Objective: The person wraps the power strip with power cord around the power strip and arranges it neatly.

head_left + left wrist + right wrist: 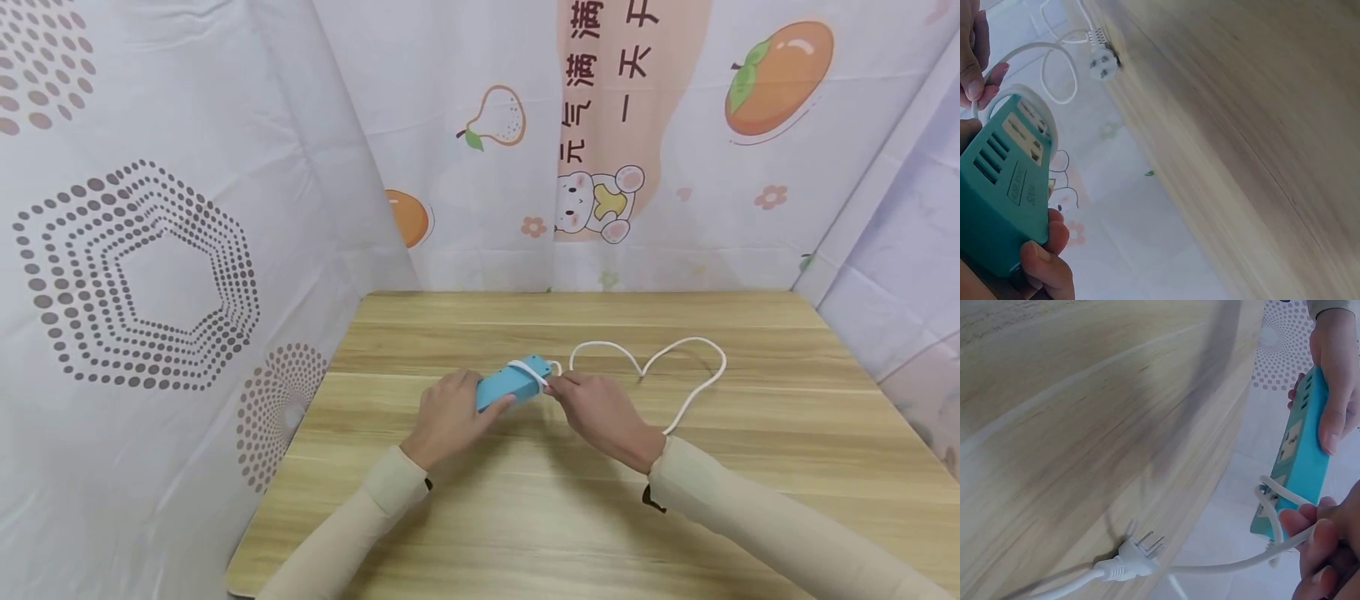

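A blue-green power strip [498,386] is held above the table, tilted, by my left hand [450,417], whose thumb and fingers grip its near end. Sockets and several slots show on its face in the left wrist view. Its white cord [1277,515] wraps around the far end of the strip. My right hand [603,417] pinches the cord beside that end, with fingers [1297,525] curled on it. The white three-pin plug [1132,557] lies by the table surface; in the head view I cannot make it out.
The rest of the cord [724,362] lies in a wavy loop on the wooden table [420,333], right of my hands. White printed curtains [465,208] hang behind the table and along both sides.
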A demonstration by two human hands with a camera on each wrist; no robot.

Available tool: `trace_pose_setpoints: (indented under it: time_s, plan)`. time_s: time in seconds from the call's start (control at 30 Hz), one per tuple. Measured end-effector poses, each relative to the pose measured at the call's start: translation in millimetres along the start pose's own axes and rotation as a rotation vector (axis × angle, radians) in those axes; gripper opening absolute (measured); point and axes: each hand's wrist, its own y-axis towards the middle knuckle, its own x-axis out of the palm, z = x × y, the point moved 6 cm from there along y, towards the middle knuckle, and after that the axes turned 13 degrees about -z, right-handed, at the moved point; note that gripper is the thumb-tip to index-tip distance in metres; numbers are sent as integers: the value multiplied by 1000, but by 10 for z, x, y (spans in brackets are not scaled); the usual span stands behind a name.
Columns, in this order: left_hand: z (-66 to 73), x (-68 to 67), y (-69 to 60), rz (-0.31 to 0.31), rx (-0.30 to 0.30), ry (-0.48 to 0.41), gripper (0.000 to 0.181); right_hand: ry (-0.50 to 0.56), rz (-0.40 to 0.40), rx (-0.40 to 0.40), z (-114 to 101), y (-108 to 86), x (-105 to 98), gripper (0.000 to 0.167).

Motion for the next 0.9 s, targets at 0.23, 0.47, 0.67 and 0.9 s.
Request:
trace_pose_setpoints:
  time_s: [0.23, 0.47, 0.67, 0.9]
  plan:
    - [-29, -31, 16, 5, -23, -134, 67, 26, 1, 3, -8, -31, 3, 10]
    - [-27, -39, -7, 15, -38, -235, 66, 59, 35, -15, -8, -81, 30, 8]
    - [-28, -94, -14, 41, -41, -345, 63, 99, 49, -5, 28, -103, 56, 10]
    - [5, -105, -24, 6, -17, -441, 59, 119, 65, -37, 19, -101, 45, 4]
